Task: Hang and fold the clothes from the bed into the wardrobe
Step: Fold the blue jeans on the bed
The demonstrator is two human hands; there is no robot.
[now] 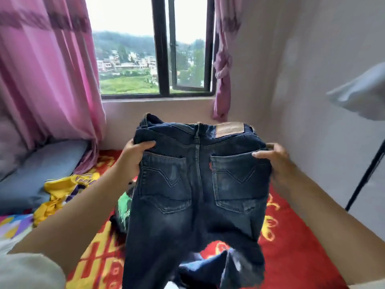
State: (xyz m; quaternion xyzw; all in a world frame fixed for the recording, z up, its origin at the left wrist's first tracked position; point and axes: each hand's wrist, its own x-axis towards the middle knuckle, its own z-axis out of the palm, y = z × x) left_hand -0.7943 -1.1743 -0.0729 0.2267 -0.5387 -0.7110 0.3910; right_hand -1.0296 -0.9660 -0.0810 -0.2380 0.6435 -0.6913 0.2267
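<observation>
A pair of dark blue jeans hangs in front of me above the bed, back pockets and a tan waist patch facing me. My left hand grips the waistband's left side, thumb over the denim. My right hand grips the right side the same way. The legs drop down toward the red bedspread. A yellow and purple jersey lies crumpled on the bed to the left. A black garment with green print shows partly behind the jeans.
A blue-grey pillow lies at the bed's far left under pink curtains. A dark-framed window faces me. A white wall runs along the right, with a black pole and a grey blurred shape.
</observation>
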